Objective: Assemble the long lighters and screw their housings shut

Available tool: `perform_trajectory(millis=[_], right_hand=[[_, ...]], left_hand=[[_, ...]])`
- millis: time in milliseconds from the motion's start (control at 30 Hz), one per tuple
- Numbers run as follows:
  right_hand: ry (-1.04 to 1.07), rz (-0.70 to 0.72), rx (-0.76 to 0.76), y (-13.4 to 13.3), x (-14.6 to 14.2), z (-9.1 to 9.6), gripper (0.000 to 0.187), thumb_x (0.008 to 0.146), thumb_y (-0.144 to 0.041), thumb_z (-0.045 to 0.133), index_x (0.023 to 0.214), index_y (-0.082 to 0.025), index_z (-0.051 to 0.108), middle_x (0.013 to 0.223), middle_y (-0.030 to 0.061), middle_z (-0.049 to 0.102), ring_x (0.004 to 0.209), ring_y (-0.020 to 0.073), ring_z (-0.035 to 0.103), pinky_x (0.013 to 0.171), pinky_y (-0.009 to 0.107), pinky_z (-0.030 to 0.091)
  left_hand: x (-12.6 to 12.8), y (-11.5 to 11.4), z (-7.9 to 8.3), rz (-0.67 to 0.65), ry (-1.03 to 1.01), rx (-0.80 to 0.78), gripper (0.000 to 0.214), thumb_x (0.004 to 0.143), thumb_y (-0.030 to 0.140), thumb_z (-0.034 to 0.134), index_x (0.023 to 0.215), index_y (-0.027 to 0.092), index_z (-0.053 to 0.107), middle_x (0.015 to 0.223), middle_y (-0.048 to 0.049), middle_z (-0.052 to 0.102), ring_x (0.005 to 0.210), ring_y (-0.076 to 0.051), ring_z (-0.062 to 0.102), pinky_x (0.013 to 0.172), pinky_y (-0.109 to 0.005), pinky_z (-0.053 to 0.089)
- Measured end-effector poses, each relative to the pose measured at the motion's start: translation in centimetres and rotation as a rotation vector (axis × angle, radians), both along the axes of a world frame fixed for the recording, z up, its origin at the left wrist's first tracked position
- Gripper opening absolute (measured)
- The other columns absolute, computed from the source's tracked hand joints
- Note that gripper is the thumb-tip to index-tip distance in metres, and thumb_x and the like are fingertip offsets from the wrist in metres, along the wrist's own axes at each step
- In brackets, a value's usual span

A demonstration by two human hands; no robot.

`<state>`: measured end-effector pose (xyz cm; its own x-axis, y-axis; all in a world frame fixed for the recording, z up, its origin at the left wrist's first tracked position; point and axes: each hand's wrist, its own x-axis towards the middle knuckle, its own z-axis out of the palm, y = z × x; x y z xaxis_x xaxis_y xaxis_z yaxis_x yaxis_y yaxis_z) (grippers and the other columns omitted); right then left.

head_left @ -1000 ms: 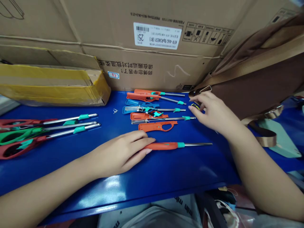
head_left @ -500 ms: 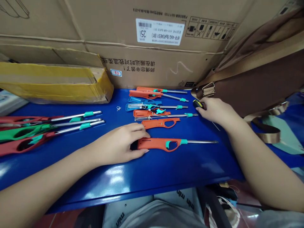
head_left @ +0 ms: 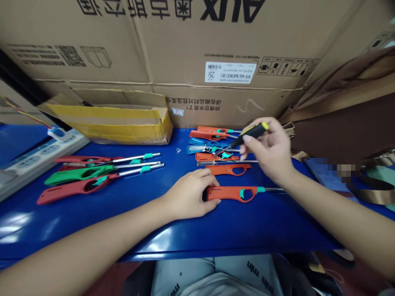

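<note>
An orange long-necked lighter with a teal trigger lies flat on the blue table, its metal tube pointing right. My left hand grips its rear end between thumb and fingers. Raised above the table, my right hand holds a black and yellow screwdriver, its shaft slanting down to the left. Just behind the gripped lighter rests an orange lighter shell half. Farther back are opened orange and blue lighters, among them a blue one, with inner parts showing.
Red and green lighters lie at the left. Several small screws sit near the table's middle. A yellow-taped carton and a power strip stand at the left back. A large cardboard box walls the back; a brown bag is at right.
My right hand has lifted the screwdriver from the table's right side and turned it, bringing it leftward over the lighters. The view has shifted left; my left hand stays on the lighter.
</note>
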<state>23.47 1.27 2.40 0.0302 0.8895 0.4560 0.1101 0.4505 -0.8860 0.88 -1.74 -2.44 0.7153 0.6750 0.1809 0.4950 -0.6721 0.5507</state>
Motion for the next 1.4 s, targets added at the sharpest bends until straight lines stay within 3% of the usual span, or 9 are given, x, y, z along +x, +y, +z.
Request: perform_trajectory(millis=[100,200,333,667,833,933,1100,1267,1400], right_hand=[[0.0,0.176,-0.054,0.9,-2.6,-1.3,0.033,0.084,-0.044,0.077,0.103,-0.025,0.057,0.086,-0.0011,0.064,0.074,0.0167,0.074,0.064,0.03,0.066],[-0.054,0.318,-0.171,1.6,-4.4,-3.0,0.031,0.086,-0.042,0.076,0.107,-0.023,0.064,0.105,0.0043,0.071,0.088,0.0193,0.076,0.083,0.038,0.068],[-0.095,0.347,-0.216,1.7,-5.4,-4.6,0.03,0.086,-0.037,0.075,0.112,-0.024,0.069,0.104,0.0057,0.075,0.094,0.0234,0.077,0.093,0.046,0.065],[-0.078,0.256,-0.18,1.1,-5.0,-4.3,0.027,0.084,-0.038,0.078,0.106,-0.023,0.073,0.115,0.0071,0.067,0.084,0.0185,0.074,0.076,0.038,0.068],[-0.021,0.239,-0.168,0.1,-4.0,-2.9,0.03,0.084,-0.039,0.081,0.106,-0.021,0.073,0.086,0.0006,0.072,0.064,0.012,0.07,0.069,0.031,0.065],[0.078,0.217,-0.156,-0.4,-2.6,-1.6,0.024,0.085,-0.036,0.082,0.102,-0.02,0.076,0.074,-0.0013,0.071,0.058,0.0092,0.066,0.061,0.024,0.06],[0.324,0.106,-0.199,-0.9,-0.3,-0.4,0.03,0.075,-0.043,0.089,0.088,-0.018,0.078,0.063,-0.0021,0.064,0.054,0.0082,0.058,0.042,0.016,0.049],[0.442,0.093,-0.252,-1.0,1.0,-0.7,0.039,0.072,-0.053,0.088,0.078,-0.017,0.074,0.076,0.0012,0.071,0.046,0.006,0.052,0.034,0.017,0.044],[0.54,0.057,-0.317,-0.9,1.7,-1.2,0.036,0.071,-0.047,0.089,0.073,-0.016,0.07,0.073,-0.0001,0.07,0.044,0.0041,0.048,0.035,0.015,0.043]], left_hand=[[-0.1,0.0,-0.1,-0.01,0.017,0.026,0.025,0.084,0.032,0.074,0.104,0.018,0.069,0.103,-0.0067,0.069,0.096,-0.024,0.065,0.083,-0.037,0.055],[-0.3,0.0,-0.1,-0.029,0.033,0.05,0.026,0.087,0.034,0.073,0.107,0.018,0.07,0.103,-0.006,0.069,0.098,-0.024,0.065,0.085,-0.037,0.054],[-0.4,0.0,0.1,-0.038,0.051,0.068,0.024,0.088,0.034,0.071,0.106,0.017,0.071,0.101,-0.006,0.068,0.097,-0.025,0.065,0.085,-0.037,0.053],[-0.4,0.0,0.3,-0.052,0.062,0.065,0.027,0.089,0.034,0.072,0.108,0.015,0.071,0.102,-0.0072,0.068,0.095,-0.026,0.065,0.082,-0.037,0.053],[-0.5,0.1,0.2,-0.053,0.029,0.02,0.027,0.089,0.031,0.074,0.11,0.014,0.071,0.102,-0.0069,0.066,0.089,-0.022,0.064,0.079,-0.033,0.053],[-0.6,0.2,-0.1,-0.049,-0.006,-0.017,0.028,0.091,0.028,0.074,0.114,0.013,0.071,0.1,-0.0063,0.064,0.082,-0.018,0.062,0.074,-0.029,0.052],[-0.4,0.2,-0.7,-0.024,-0.081,-0.049,0.031,0.088,0.033,0.08,0.111,0.013,0.073,0.093,-0.0045,0.062,0.079,-0.017,0.061,0.07,-0.028,0.052],[0.2,0.0,-1.0,0.107,-0.264,-0.194,0.039,0.085,0.041,0.082,0.11,0.013,0.073,0.088,-0.0011,0.061,0.06,-0.008,0.057,0.055,-0.023,0.05],[0.4,0.0,-0.6,0.173,-0.368,-0.23,0.034,0.084,0.037,0.082,0.108,0.015,0.073,0.09,-0.0012,0.065,0.061,-0.008,0.057,0.056,-0.021,0.049]])
